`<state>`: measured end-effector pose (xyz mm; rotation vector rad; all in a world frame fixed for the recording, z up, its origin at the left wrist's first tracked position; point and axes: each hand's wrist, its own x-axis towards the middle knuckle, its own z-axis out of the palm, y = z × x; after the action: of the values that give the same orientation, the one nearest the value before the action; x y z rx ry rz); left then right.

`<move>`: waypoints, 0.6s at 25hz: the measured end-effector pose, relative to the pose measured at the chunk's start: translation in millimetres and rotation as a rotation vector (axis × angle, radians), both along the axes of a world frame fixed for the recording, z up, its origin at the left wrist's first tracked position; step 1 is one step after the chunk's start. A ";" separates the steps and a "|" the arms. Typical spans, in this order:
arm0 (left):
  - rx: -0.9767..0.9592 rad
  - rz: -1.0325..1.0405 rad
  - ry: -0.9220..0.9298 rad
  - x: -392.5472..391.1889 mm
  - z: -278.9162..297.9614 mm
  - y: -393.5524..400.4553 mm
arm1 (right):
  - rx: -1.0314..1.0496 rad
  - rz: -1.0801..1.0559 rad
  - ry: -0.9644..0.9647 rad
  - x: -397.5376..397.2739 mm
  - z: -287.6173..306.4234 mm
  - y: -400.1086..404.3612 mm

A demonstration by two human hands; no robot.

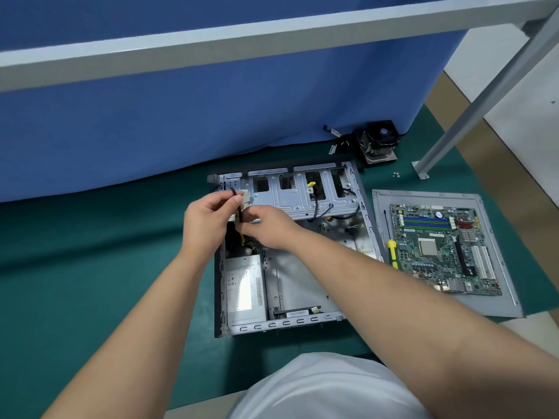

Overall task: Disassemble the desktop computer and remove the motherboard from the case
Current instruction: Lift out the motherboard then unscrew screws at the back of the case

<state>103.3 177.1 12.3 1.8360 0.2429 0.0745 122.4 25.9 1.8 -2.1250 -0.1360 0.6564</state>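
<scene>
The green motherboard (444, 249) already lies outside the open grey metal computer case (290, 252), resting on the flat grey side panel (435, 300) just right of the case, so the main removal looks done. The step in hand seems to be tidying or freeing the power-supply cable bundle (242, 217) at the case's far-left corner. The left hand (205, 225) pinches a black cable with a white connector (246, 198) between thumb and fingers; the right hand (266, 228) curls round the yellow-and-black wires just beside it. Next, the wires likely need drawing clear of the drive cage (302, 192) without snagging.

A silver power supply (243, 290) sits in the case's near-left corner. A yellow-handled screwdriver (392, 252) lies on the panel beside the motherboard, and a black cooler fan (378, 143) stands beyond the case on the green mat (90, 267).
</scene>
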 end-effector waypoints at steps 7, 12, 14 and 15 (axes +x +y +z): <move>0.354 0.041 0.083 2.2 -24.6 -0.5 | 0.320 -0.320 0.065 17.5 7.1 -9.6; 0.518 -0.098 0.192 14.5 -31.1 -15.5 | 0.390 -0.390 0.063 34.3 24.8 -13.6; 0.524 -0.094 0.183 15.7 -32.7 -19.2 | 0.381 -0.387 0.069 38.8 28.6 -13.9; 0.518 -0.076 0.175 14.7 -33.4 -18.7 | 0.375 -0.393 0.071 40.2 29.5 -13.8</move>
<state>118.0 158.4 -21.1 2.3698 0.2955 -0.0853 162.6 12.1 31.3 -1.6987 0.1826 0.4315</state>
